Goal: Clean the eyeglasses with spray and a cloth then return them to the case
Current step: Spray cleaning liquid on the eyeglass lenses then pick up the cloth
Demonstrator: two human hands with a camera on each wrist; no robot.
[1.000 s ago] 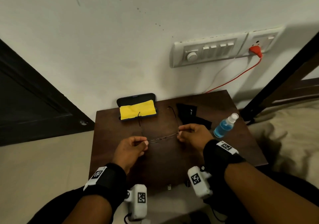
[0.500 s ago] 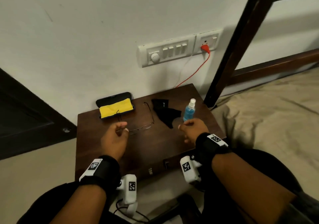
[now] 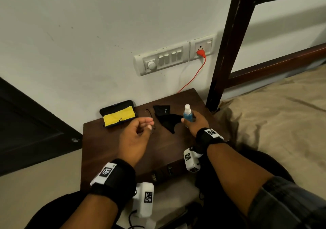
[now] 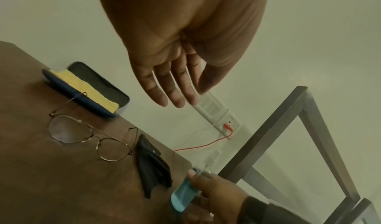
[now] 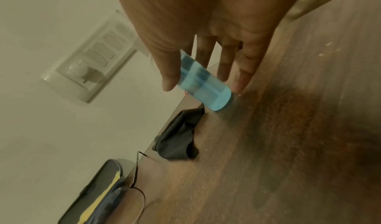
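The thin-rimmed eyeglasses (image 4: 88, 139) lie unfolded on the dark wooden table (image 3: 109, 149), one temple resting on the open black case (image 3: 118, 114), which holds a yellow cloth (image 3: 117, 117). My left hand (image 3: 150, 125) hovers above the glasses with relaxed fingers and holds nothing; in the head view it hides most of the frame. My right hand (image 3: 188, 121) grips the blue spray bottle (image 3: 187, 114) standing near the table's right edge, thumb on one side, fingers on the other. A crumpled black cloth (image 3: 165, 117) lies between glasses and bottle.
A switch panel with an orange plug (image 3: 201, 53) and its cable is on the wall behind the table. A dark bed-frame post (image 3: 224, 61) rises just right of the table, beside a beige-sheeted bed (image 3: 273, 122). A dark door (image 3: 26, 131) is at the left.
Both hands let go of the eyeglasses, which now lie on the table. My right hand moved right and took hold of the spray bottle. The head view swung right.
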